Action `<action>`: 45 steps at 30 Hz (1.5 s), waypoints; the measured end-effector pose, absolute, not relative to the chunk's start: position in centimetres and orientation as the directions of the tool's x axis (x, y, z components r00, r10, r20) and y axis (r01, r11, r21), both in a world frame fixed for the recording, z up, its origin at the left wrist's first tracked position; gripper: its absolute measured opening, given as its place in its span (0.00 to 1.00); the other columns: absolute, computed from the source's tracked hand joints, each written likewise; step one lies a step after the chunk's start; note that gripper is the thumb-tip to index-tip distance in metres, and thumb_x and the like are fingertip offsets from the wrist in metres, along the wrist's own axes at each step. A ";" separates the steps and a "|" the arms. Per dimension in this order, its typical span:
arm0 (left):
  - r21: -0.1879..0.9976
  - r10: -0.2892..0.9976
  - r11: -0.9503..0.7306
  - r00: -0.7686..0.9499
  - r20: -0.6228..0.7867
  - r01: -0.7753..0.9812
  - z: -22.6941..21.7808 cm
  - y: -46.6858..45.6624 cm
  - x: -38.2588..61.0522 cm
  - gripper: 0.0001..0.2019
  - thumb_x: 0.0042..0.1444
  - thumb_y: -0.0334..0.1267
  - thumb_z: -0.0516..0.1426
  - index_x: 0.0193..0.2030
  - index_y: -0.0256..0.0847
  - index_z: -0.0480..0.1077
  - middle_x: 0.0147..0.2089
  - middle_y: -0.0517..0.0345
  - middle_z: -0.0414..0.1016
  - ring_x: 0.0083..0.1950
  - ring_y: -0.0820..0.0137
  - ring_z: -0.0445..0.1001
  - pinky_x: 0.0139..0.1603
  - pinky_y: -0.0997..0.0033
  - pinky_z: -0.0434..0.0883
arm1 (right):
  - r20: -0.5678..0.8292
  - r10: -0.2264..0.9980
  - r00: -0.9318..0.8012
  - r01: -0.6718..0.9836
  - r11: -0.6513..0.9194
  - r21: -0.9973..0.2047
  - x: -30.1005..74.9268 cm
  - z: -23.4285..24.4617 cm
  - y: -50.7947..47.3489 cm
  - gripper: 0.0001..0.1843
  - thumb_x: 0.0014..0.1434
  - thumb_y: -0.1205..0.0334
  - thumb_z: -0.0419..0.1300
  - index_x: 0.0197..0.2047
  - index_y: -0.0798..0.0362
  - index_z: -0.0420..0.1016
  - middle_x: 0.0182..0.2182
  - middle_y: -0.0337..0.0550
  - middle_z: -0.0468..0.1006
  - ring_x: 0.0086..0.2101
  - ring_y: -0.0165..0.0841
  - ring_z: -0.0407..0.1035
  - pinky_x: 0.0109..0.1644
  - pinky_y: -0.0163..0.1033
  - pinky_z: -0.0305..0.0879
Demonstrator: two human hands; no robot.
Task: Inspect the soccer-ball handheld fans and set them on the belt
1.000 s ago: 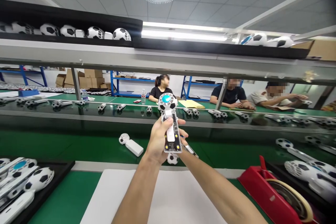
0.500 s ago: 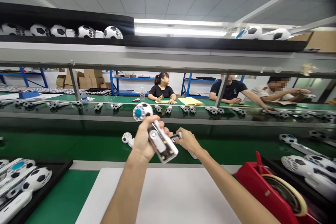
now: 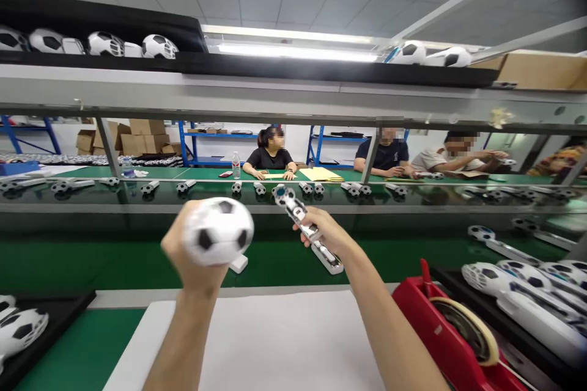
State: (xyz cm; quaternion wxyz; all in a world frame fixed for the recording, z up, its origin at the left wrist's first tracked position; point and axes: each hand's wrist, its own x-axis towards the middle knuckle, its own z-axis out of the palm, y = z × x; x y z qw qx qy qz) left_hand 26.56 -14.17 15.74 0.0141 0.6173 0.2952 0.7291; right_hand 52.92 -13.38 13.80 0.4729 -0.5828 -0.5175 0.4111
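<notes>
My left hand [image 3: 189,250] is closed around a football-patterned handheld fan. Its black-and-white ball head [image 3: 220,232] is turned toward me and blurred, and the handle is hidden. To the right, my right hand [image 3: 330,233] grips the handle of a second fan [image 3: 293,208], whose open inside shows and whose far end carries a blue disc. Just below that hand, an open white handle housing [image 3: 327,258] lies on the green conveyor belt [image 3: 275,269]. A white piece [image 3: 238,264] shows on the belt beside my left hand.
White paper [image 3: 275,342] covers the bench before me. A red tape dispenser [image 3: 440,324] stands at right, beside a black tray of fans [image 3: 527,299]. Another tray [image 3: 68,330] sits at left. Fans line the shelf beyond the belt, where several people sit.
My left hand has moved left and turned its fan, so the ball's patterned side replaces the open handle in view. My right hand has brought its fan up, blue end forward. The view has shifted right.
</notes>
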 end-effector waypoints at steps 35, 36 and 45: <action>0.465 0.932 -0.362 0.306 0.194 0.808 0.9 -4.9 32.7 0.16 0.62 0.52 0.53 0.52 0.53 0.75 0.67 0.54 0.61 0.58 0.55 0.70 0.55 0.56 0.69 | 0.241 0.910 0.338 -0.293 0.345 -0.892 53.4 17.6 -17.3 0.19 0.46 0.61 0.57 0.43 0.59 0.73 0.29 0.46 0.78 0.18 0.33 0.67 0.18 0.37 0.64; 0.464 0.927 -0.374 0.335 0.167 0.803 0.7 -5.3 33.4 0.17 0.62 0.54 0.53 0.51 0.52 0.75 0.68 0.53 0.60 0.60 0.52 0.69 0.55 0.53 0.69 | 0.246 0.911 0.331 -0.290 0.346 -0.892 53.3 17.7 -17.4 0.19 0.46 0.61 0.57 0.43 0.59 0.72 0.28 0.46 0.78 0.18 0.33 0.67 0.18 0.37 0.64; 0.628 0.987 -0.143 0.153 0.039 0.765 1.5 -6.1 33.8 0.31 0.43 0.32 0.64 0.56 0.37 0.62 0.71 0.28 0.46 0.60 0.38 0.68 0.55 0.44 0.65 | 0.308 0.911 0.275 -0.226 0.372 -0.900 53.2 17.6 -17.3 0.15 0.47 0.61 0.59 0.40 0.55 0.70 0.28 0.43 0.78 0.18 0.33 0.69 0.17 0.36 0.65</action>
